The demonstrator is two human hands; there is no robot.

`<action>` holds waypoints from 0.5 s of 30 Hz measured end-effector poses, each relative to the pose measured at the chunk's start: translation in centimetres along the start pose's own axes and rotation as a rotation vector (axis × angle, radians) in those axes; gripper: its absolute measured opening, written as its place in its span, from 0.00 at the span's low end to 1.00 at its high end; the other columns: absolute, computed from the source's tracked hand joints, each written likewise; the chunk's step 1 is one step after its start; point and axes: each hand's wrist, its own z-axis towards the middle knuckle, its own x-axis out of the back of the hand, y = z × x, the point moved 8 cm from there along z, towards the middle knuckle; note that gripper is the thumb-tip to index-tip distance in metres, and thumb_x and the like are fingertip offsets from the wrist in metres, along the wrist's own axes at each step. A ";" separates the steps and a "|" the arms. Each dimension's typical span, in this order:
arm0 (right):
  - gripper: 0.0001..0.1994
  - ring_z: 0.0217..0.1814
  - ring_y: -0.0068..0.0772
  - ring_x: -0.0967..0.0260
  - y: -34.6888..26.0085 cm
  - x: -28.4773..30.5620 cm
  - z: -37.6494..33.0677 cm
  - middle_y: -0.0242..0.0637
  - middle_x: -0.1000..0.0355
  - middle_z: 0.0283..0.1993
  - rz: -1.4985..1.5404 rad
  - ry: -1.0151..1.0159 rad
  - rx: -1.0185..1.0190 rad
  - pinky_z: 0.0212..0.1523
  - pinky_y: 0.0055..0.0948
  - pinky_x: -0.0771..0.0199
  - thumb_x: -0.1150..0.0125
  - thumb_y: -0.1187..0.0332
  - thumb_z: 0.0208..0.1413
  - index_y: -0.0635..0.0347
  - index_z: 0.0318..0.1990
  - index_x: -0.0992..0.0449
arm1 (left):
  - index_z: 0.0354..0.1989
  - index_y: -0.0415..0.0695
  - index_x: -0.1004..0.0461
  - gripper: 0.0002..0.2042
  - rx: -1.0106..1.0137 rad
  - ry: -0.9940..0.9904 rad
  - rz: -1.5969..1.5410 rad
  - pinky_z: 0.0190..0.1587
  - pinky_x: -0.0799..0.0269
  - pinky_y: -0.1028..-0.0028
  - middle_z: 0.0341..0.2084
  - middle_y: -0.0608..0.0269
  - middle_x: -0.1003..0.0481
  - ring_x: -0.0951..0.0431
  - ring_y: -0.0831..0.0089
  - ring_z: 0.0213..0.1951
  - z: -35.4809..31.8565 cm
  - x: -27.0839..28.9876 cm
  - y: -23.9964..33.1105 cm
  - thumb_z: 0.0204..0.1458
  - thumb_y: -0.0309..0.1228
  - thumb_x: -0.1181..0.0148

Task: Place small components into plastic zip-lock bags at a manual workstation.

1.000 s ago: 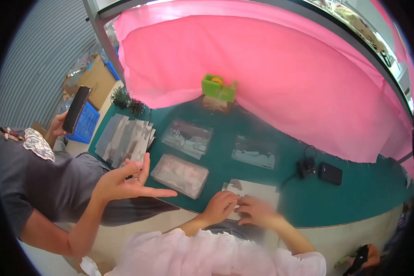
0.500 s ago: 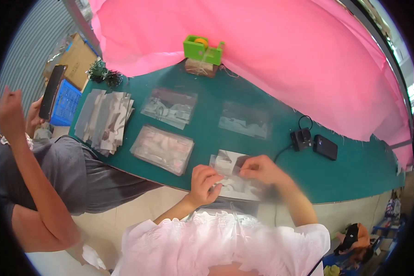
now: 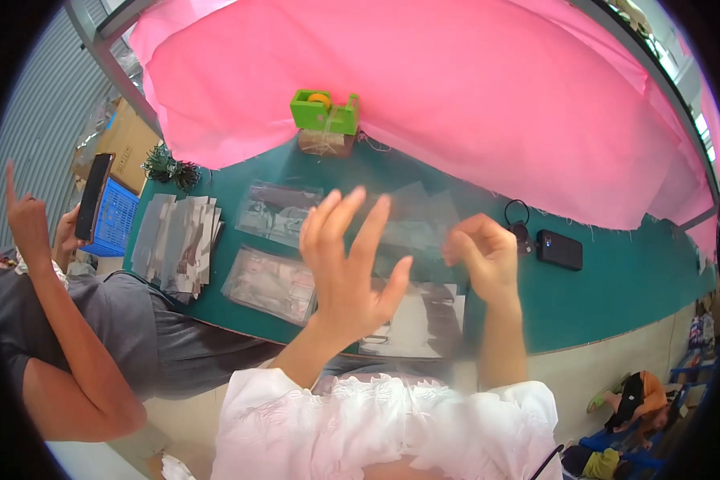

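Observation:
My left hand (image 3: 348, 276) is raised over the near middle of the table, fingers spread and holding nothing. To its right, my right hand (image 3: 488, 260) has its fingers curled in a pinch at the edge of a clear plastic bag (image 3: 416, 216); blur and glare partly hide the contact. Below both hands, a printed grey-and-white sheet (image 3: 412, 324) lies at the table's near edge, partly covered by my left hand. A pile of packed clear bags (image 3: 268, 284) sits to the left, with more clear bags of grey-and-white prints (image 3: 272, 210) behind it.
Fanned packets (image 3: 180, 244) cover the green table's left end, near dark wire ties (image 3: 170, 168). At the back is a green tape dispenser (image 3: 326, 112) on a wrapped block. A black device (image 3: 560, 250) and cable lie right. A co-worker (image 3: 80, 336) sits left, holding a phone (image 3: 96, 192).
Both hands have lifted off the printed sheet and moved farther over the table. My left hand has spread its fingers. The head view has shifted slightly.

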 end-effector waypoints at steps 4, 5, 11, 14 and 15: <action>0.04 0.27 0.25 0.30 0.1 -0.4 0.6 0.38 0.26 0.30 0.181 -0.029 0.017 0.31 0.27 0.28 0.45 0.74 0.59 0.66 0.34 0.28 | 0.59 0.43 0.34 0.30 0.046 -0.189 0.001 0.56 0.45 0.57 0.49 0.52 0.36 0.37 0.55 0.53 2.3 -3.0 -1.6 0.45 0.38 0.35; 0.04 0.29 0.24 0.30 0.4 -0.2 0.7 0.37 0.25 0.33 0.196 -0.059 0.022 0.32 0.24 0.28 0.44 0.74 0.59 0.66 0.35 0.27 | 0.59 0.43 0.34 0.32 0.124 -0.220 -0.124 0.56 0.45 0.56 0.48 0.52 0.35 0.37 0.55 0.52 2.4 -3.7 -2.4 0.44 0.40 0.34; 0.05 0.34 0.28 0.27 0.3 1.5 1.9 0.39 0.25 0.37 0.165 0.032 0.030 0.39 0.28 0.26 0.43 0.78 0.55 0.67 0.40 0.27 | 0.54 0.49 0.28 0.27 0.153 -0.401 -0.271 0.42 0.32 0.64 0.39 0.57 0.34 0.29 0.60 0.38 4.2 -6.7 -2.7 0.41 0.32 0.31; 0.12 0.38 0.26 0.26 -2.6 1.3 3.0 0.38 0.25 0.37 0.094 0.112 0.163 0.40 0.25 0.26 0.39 0.80 0.51 0.66 0.44 0.25 | 0.50 0.51 0.26 0.24 0.085 -0.398 -0.183 0.35 0.30 0.66 0.35 0.59 0.34 0.28 0.60 0.32 5.0 -7.0 -2.0 0.39 0.29 0.32; 0.15 0.39 0.24 0.26 -3.9 1.1 3.2 0.37 0.25 0.37 0.019 0.100 0.261 0.39 0.23 0.27 0.37 0.81 0.47 0.65 0.46 0.24 | 0.50 0.51 0.26 0.24 0.081 -0.398 -0.183 0.35 0.30 0.66 0.35 0.59 0.34 0.28 0.60 0.32 5.1 -6.9 -1.9 0.39 0.29 0.32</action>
